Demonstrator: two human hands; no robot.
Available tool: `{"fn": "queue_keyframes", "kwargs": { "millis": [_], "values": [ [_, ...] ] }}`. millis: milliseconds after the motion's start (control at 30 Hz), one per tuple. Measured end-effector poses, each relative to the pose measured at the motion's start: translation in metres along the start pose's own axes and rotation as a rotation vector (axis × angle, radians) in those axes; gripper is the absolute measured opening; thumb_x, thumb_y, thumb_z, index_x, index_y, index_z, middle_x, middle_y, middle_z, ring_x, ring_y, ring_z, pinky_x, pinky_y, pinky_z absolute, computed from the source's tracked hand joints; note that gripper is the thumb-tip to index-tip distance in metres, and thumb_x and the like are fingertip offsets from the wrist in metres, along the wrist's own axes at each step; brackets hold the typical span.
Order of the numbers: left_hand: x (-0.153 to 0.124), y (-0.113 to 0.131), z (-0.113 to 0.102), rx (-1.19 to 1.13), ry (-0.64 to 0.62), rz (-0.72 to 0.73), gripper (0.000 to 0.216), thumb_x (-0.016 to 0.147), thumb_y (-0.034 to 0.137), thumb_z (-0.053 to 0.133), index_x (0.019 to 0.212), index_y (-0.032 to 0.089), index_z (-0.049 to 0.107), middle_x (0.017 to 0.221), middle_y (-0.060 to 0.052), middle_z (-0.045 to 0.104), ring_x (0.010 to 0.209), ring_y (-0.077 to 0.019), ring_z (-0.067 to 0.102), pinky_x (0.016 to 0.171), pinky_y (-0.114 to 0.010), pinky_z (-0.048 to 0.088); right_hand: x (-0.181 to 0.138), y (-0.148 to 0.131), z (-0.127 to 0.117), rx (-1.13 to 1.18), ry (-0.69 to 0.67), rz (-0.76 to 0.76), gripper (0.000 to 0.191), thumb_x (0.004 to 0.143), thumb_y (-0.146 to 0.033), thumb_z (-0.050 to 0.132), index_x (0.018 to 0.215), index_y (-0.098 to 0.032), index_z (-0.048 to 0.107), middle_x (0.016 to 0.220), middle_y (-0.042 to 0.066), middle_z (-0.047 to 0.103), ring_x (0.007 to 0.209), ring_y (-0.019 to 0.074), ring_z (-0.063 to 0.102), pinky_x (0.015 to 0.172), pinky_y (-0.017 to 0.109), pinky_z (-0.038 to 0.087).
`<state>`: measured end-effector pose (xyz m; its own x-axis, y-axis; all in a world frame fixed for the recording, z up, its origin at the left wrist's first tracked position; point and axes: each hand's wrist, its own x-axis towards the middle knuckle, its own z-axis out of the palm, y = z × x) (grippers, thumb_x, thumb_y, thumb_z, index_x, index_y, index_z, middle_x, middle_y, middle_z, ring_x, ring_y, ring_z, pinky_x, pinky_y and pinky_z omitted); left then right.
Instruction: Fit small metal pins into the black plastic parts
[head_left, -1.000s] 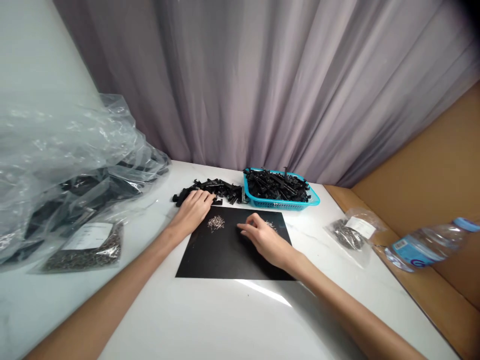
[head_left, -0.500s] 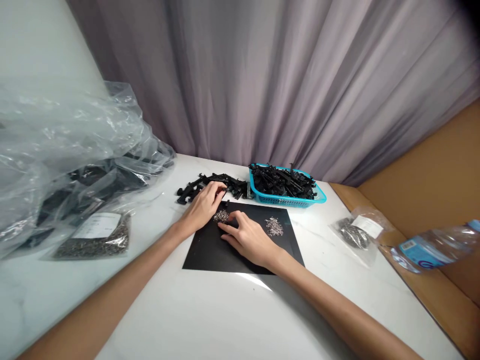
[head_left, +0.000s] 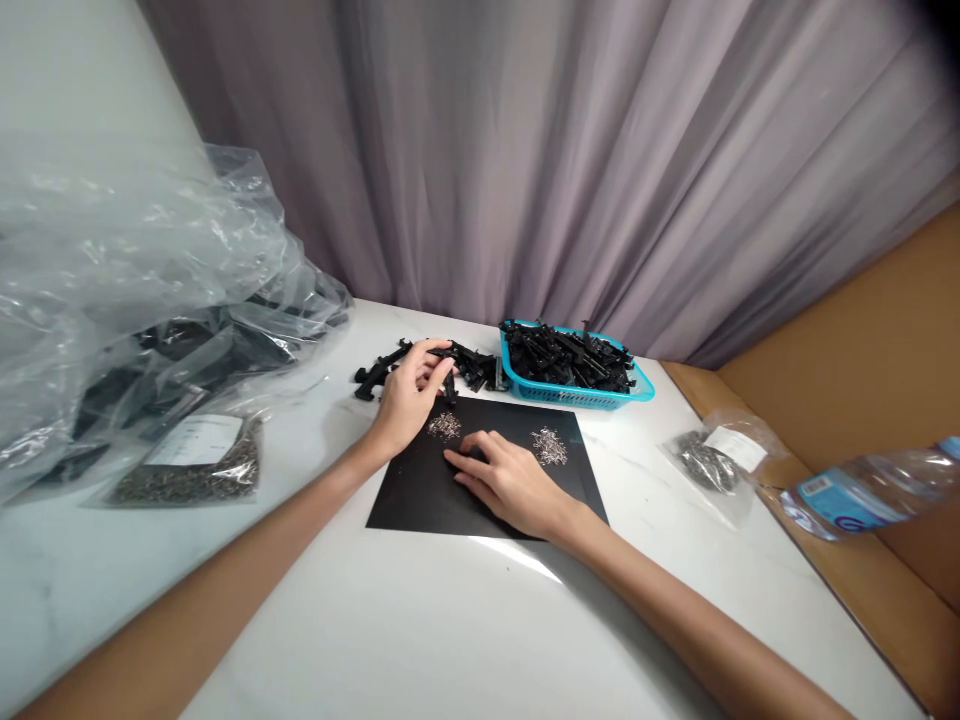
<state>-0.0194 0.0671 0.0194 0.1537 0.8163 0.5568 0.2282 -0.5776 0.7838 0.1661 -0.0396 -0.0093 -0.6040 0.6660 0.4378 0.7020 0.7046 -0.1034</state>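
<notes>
My left hand [head_left: 411,395] is closed, its thumb and fingertips pinching a narrow black plastic part [head_left: 450,388] that points down near the back edge of a black mat [head_left: 420,500]. Just below that part lies a small pile of tiny shiny metal pieces [head_left: 445,426]. Low over the middle of the mat is my right hand [head_left: 510,480], palm down, thumb and bent fingers apart. No object shows at its fingertips. A second pile of tiny metal pieces [head_left: 550,446] lies on the mat beyond my right hand.
Loose black plastic parts [head_left: 379,372] lie behind the mat, beside a blue basket [head_left: 570,397] heaped with similar parts. Clear bags stand left, including a labelled bag of small metal pieces [head_left: 187,475]. A smaller bag [head_left: 709,465] and a water bottle [head_left: 862,495] lie right.
The black part in my left hand now shows more fully, hanging downward. My right hand has drawn back slightly from the left pile, toward the right and nearer me.
</notes>
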Motion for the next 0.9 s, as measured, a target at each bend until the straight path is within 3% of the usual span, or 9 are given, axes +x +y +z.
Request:
{"fn": "queue_keyframes", "kwargs": {
  "millis": [100, 200, 367, 467, 567, 700, 900],
  "values": [
    [-0.002, 0.006, 0.001, -0.015, -0.019, -0.039, 0.035, 0.097, 0.045, 0.060, 0.122, 0.022, 0.064, 0.093, -0.004, 0.069, 0.084, -0.0176, 0.071, 0.064, -0.022, 0.058, -0.005, -0.001, 0.001, -0.014, 0.012, -0.012, 0.031, 0.108, -0.031, 0.047, 0.131, -0.019, 0.065, 0.121, 0.013, 0.066, 0.097, 0.0234, 0.063, 0.080, 0.036, 0.057],
    [-0.004, 0.012, 0.001, -0.007, -0.053, -0.064, 0.033, 0.097, 0.047, 0.060, 0.117, 0.022, 0.066, 0.086, -0.002, 0.065, 0.075, -0.0153, 0.068, 0.056, -0.019, 0.056, -0.006, -0.001, 0.003, -0.017, 0.071, 0.014, 0.025, 0.109, -0.025, 0.045, 0.108, -0.017, 0.068, 0.110, 0.012, 0.069, 0.090, 0.0216, 0.064, 0.077, 0.034, 0.055],
    [-0.014, 0.021, 0.008, -0.124, -0.364, -0.194, 0.040, 0.097, 0.058, 0.056, 0.116, 0.023, 0.059, 0.084, -0.001, 0.058, 0.066, -0.0174, 0.070, 0.036, -0.018, 0.050, -0.014, 0.005, -0.006, 0.114, 0.119, 0.154, 0.020, 0.107, -0.017, 0.043, 0.105, -0.018, 0.063, 0.093, 0.007, 0.066, 0.076, 0.0180, 0.062, 0.068, 0.029, 0.051],
    [-0.020, 0.023, 0.017, -0.205, -0.456, -0.263, 0.041, 0.096, 0.060, 0.058, 0.116, 0.024, 0.056, 0.089, -0.001, 0.056, 0.064, -0.0175, 0.071, 0.033, -0.019, 0.050, -0.026, 0.013, -0.013, 0.238, 0.161, 0.263, 0.016, 0.106, -0.020, 0.049, 0.106, -0.021, 0.066, 0.095, 0.005, 0.064, 0.072, 0.0158, 0.060, 0.067, 0.028, 0.051],
    [-0.025, 0.024, 0.023, -0.315, -0.493, -0.295, 0.041, 0.094, 0.059, 0.062, 0.115, 0.024, 0.056, 0.091, -0.001, 0.056, 0.073, -0.0196, 0.073, 0.042, -0.021, 0.056, -0.039, 0.021, -0.017, 0.343, 0.223, 0.307, 0.017, 0.104, -0.023, 0.053, 0.106, -0.022, 0.069, 0.099, 0.006, 0.064, 0.073, 0.0154, 0.060, 0.068, 0.028, 0.052],
    [-0.029, 0.030, 0.025, -0.451, -0.525, -0.387, 0.041, 0.096, 0.058, 0.061, 0.119, 0.025, 0.056, 0.096, -0.003, 0.062, 0.087, -0.0205, 0.074, 0.064, -0.027, 0.063, -0.048, 0.028, -0.018, 0.425, 0.232, 0.342, 0.018, 0.103, -0.020, 0.053, 0.111, -0.021, 0.069, 0.098, 0.007, 0.065, 0.077, 0.0169, 0.062, 0.069, 0.029, 0.053],
    [-0.034, 0.034, 0.029, -0.643, -0.547, -0.507, 0.027, 0.099, 0.050, 0.059, 0.114, 0.027, 0.059, 0.102, -0.005, 0.070, 0.100, -0.0225, 0.073, 0.082, -0.035, 0.061, -0.050, 0.030, -0.024, 0.362, 0.215, 0.371, 0.014, 0.102, -0.017, 0.050, 0.100, -0.022, 0.063, 0.097, 0.005, 0.065, 0.082, 0.0181, 0.063, 0.073, 0.029, 0.052]
  ]
}}
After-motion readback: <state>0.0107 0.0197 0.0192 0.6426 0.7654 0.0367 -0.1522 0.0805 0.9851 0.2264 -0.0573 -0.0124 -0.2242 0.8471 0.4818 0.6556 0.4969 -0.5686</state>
